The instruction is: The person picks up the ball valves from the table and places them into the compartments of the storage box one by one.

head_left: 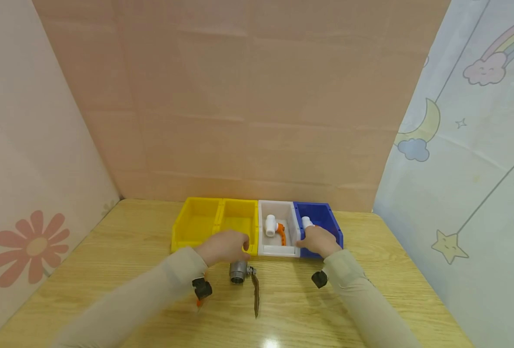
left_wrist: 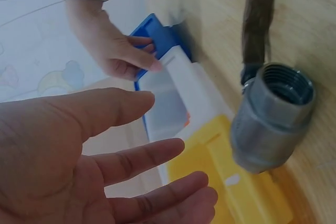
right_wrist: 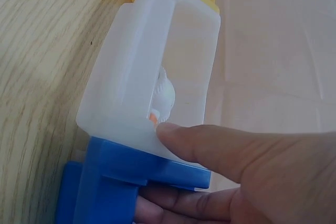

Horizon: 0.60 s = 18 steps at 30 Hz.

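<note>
My right hand [head_left: 321, 240] is at the front of the blue bin [head_left: 336, 227]. Its thumb lies on the edge of the white bin [right_wrist: 126, 72], its fingers curl inside the blue one, and the adjoining walls are pinched between. A white plastic valve [head_left: 306, 222] lies in the blue bin, partly hidden by this hand. Over the front of the yellow bins [head_left: 192, 245] hovers my left hand [head_left: 225, 246], fingers spread loosely, holding nothing. Below it a grey metal ball valve [head_left: 237, 274] with a brown lever rests on the table, its threaded opening showing in the left wrist view.
Inside the white bin is a white valve [head_left: 271, 225] with an orange handle [head_left: 281, 234]. The bins stand in a row near the brown backdrop [head_left: 248, 121]. An orange piece [head_left: 199, 302] on the table [head_left: 152, 319] is mostly hidden behind the left wrist.
</note>
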Tool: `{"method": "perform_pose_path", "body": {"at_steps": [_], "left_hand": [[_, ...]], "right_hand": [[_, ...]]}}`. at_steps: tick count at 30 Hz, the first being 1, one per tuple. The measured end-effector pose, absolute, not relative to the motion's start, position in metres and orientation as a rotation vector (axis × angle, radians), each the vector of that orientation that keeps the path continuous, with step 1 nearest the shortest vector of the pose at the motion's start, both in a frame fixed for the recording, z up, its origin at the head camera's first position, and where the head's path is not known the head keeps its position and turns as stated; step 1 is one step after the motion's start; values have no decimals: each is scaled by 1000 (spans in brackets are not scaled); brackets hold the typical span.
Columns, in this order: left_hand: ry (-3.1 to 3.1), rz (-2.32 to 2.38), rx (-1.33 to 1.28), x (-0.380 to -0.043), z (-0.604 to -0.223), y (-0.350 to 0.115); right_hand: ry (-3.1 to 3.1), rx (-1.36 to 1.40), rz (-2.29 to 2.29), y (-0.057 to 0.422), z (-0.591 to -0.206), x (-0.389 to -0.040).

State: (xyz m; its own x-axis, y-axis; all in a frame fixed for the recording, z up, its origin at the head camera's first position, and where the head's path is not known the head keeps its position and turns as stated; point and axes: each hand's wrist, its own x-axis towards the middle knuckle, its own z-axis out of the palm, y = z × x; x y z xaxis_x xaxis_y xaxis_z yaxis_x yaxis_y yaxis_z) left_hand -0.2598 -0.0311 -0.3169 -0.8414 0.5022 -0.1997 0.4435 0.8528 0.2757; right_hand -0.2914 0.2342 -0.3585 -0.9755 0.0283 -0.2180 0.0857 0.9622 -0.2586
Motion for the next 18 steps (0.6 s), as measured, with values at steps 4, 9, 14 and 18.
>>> {"method": "perform_pose_path", "body": {"at_steps": [4,9,14,18], "left_hand": [[2764,276,727,-255,-325,-27],[2744,233,710,-250,-332,-25],[2747,194,681,-249,-337,-24],[2741,146,671,-250,-343,-23]], "right_hand": [[2901,99,-395,235,-361,-292],[2898,101,-388,235,-361,-293],[2904,92,-395,235,-359,-292],[2906,87,-396,235,-359,-291]]}}
